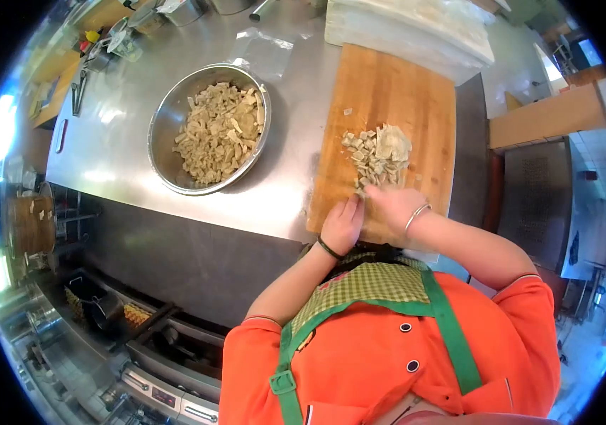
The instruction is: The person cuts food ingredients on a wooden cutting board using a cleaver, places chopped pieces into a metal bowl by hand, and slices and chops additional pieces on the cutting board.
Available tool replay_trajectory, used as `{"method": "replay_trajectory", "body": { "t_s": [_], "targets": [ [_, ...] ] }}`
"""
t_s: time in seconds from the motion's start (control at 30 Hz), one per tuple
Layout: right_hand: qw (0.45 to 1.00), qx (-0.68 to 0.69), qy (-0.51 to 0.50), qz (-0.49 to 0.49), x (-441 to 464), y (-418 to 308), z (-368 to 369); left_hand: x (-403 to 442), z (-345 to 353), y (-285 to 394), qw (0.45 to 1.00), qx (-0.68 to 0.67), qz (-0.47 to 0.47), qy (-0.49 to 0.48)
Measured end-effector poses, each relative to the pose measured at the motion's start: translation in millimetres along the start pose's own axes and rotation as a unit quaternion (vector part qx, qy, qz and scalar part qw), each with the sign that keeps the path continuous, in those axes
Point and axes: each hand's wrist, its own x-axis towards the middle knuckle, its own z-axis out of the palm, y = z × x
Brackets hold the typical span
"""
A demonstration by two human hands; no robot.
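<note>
A wooden cutting board (360, 92) lies on the steel table, with chopped pale pieces (372, 164) in a pile and a larger flat piece (393, 144) beside them. My left hand (343, 225) is at the board's near edge, its fingers together and their tips at the lower end of the pile. Just right of it, my right hand (391, 207) is closed low over the board; what it grips is hidden beneath it. To the left stands a large steel bowl (163, 134) holding many pale cut pieces (219, 131).
Behind the board is a white foam box (409, 35). A clear plastic bag (266, 53) lies behind the bowl. Tongs (78, 93) and a red-handled tool (61, 136) rest on the table's left side. Several containers line the back edge.
</note>
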Motion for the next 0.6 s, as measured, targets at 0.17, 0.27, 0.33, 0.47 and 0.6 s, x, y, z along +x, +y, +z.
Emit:
{"method": "replay_trajectory", "body": {
  "t_s": [0.17, 0.27, 0.33, 0.47, 0.6],
  "targets": [
    [0.999, -0.049, 0.004, -0.011, 16.8, -7.6, 22.8, 3.0, -3.0, -0.8, 0.999, -0.05, -0.014, -0.009],
    [0.999, -0.012, 0.042, -0.009, 27.0, -1.6, 21.5, -1.3, 0.5, -2.8, 0.999, -0.048, -0.001, 0.026],
    [0.998, 0.02, 0.063, 0.007, 20.4, -0.5, 13.7, -0.6, -4.8, -2.8, 0.998, -0.048, 0.01, 0.033],
    [0.998, -0.067, -0.016, 0.005, -0.8, -8.4, 2.3, -0.8, -1.7, -6.6, 0.996, -0.05, 0.03, 0.062],
    [0.997, -0.069, -0.02, -0.013, 15.8, -16.5, 14.1, -8.6, -2.0, -5.4, 0.998, -0.06, 0.003, 0.03]
  ]
}}
